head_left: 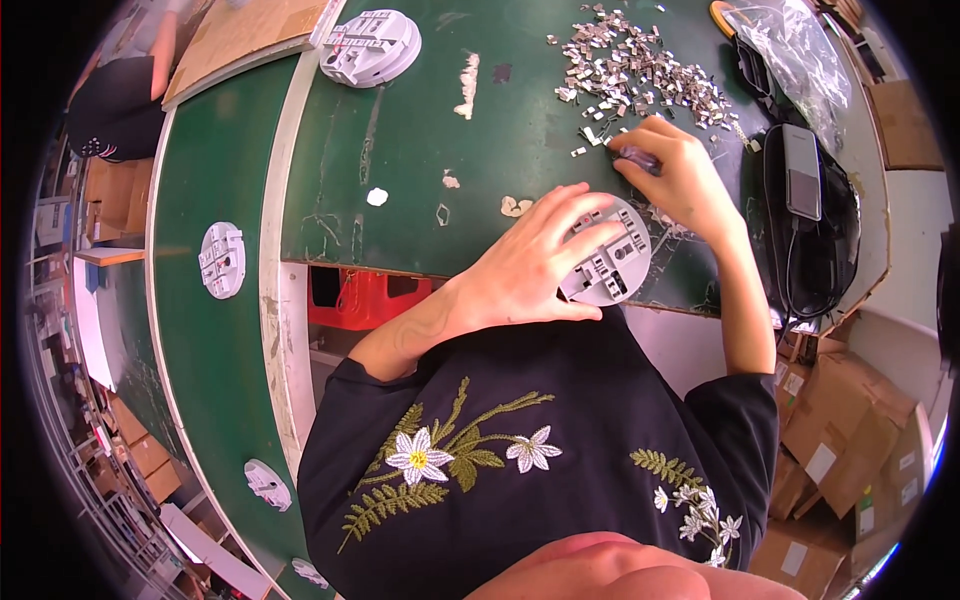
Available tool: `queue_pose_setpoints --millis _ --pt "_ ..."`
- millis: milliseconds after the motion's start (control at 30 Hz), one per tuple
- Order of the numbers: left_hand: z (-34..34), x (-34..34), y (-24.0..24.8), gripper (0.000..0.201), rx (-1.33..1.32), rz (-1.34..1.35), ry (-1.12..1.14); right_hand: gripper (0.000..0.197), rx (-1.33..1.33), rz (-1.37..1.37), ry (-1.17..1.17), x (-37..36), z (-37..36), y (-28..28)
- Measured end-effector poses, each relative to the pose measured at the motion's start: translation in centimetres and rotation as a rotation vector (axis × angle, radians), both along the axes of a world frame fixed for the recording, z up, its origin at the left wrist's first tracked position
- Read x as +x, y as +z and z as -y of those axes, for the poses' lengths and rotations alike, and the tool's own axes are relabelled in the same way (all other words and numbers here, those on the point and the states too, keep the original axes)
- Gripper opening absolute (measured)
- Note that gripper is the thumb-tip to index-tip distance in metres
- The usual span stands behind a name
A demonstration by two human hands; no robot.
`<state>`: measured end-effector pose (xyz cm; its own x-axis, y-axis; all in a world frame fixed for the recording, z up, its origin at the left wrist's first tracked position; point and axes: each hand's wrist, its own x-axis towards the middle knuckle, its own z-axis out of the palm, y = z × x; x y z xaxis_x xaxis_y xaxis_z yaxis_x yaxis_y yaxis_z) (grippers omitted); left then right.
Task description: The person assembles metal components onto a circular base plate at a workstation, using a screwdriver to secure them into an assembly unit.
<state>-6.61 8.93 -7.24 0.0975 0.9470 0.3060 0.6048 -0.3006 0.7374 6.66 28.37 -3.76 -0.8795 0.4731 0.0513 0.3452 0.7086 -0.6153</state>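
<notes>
My left hand [545, 255] is closed round a light grey, round plastic base [632, 245], its fingers spread over the face. The base is tilted at the table's near edge, and its face has slots and dark openings; part of it is hidden under the fingers. In my right hand [682, 180] is a short, dark purplish handle [638, 157], whose kind I cannot make out. The fingertips of that hand are beside the near end of a loose pile of small metal clips [640, 75].
Another round grey base [370, 50] sits at the far left of the green table [420, 140]. More bases [222, 260] lie on the green strip leftward. At right are a black bag [815, 250], a power bank [802, 170] and clear plastic [800, 60]. A person [120, 100] is far left.
</notes>
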Motion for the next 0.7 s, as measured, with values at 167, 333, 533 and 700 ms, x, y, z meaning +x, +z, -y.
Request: queue_pose_setpoints --millis 167,333,533,700 --pt "0.5 -0.3 0.9 0.090 -0.068 0.132 0.085 0.015 -0.034 -0.034 -0.060 0.3 1.0 1.2" --pt "0.3 1.4 0.4 0.092 -0.024 0.053 0.253 0.013 -0.336 -0.102 -0.205 1.1 2.6 3.5" --pt "0.2 4.0 1.6 0.092 -0.033 -0.056 0.458 0.011 -0.638 -0.023 -0.287 2.3 3.2 5.5" --pt "0.2 3.2 1.1 0.095 -0.004 -0.039 0.432 0.011 -0.701 -0.017 -0.303 3.0 3.4 4.6"
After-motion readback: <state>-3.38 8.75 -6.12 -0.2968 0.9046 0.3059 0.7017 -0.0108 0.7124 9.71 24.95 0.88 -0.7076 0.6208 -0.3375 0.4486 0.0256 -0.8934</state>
